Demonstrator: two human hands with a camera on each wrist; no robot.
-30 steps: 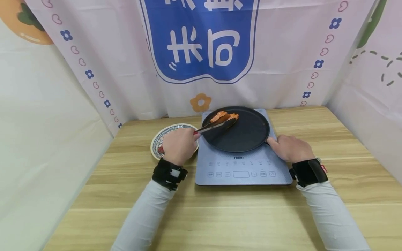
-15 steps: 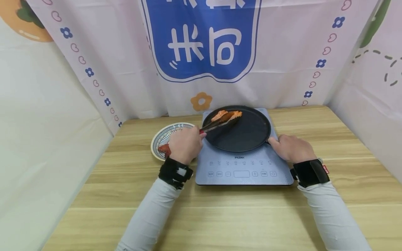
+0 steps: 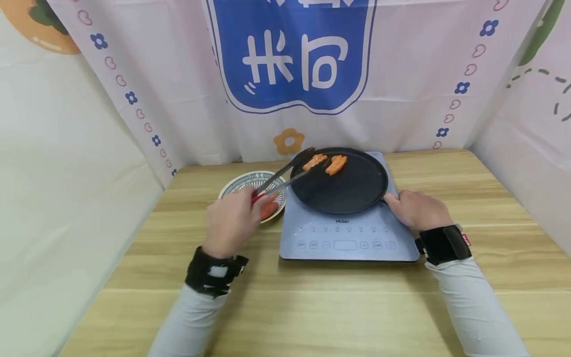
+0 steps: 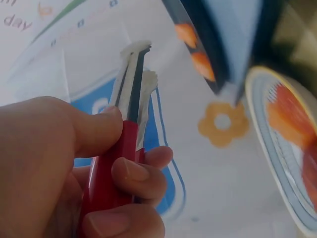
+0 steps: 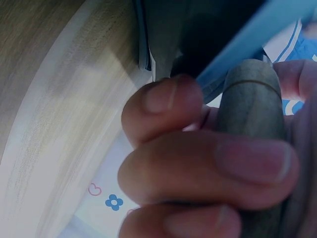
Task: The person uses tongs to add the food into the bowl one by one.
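My left hand grips tongs by their red handle. In the head view the tongs' arms are spread apart, with their dark tips above the pan's left edge. Two orange, ridged pieces of food, kind unclear, lie in the flat black pan: one piece right of the tips, the other piece between or under them. My right hand holds the pan's handle, fingers curled round it. Beneath the left hand and tongs, partly hidden, is a patterned plate with reddish food.
The pan sits on a light blue induction cooker with a touch panel along its front. All stands on a wooden table. A printed cloth hangs directly behind the table's back edge.
The tongs have opened and let go of the right-hand food piece, which lies in the pan. My left hand has drawn back left and nearer. The right hand keeps its hold.
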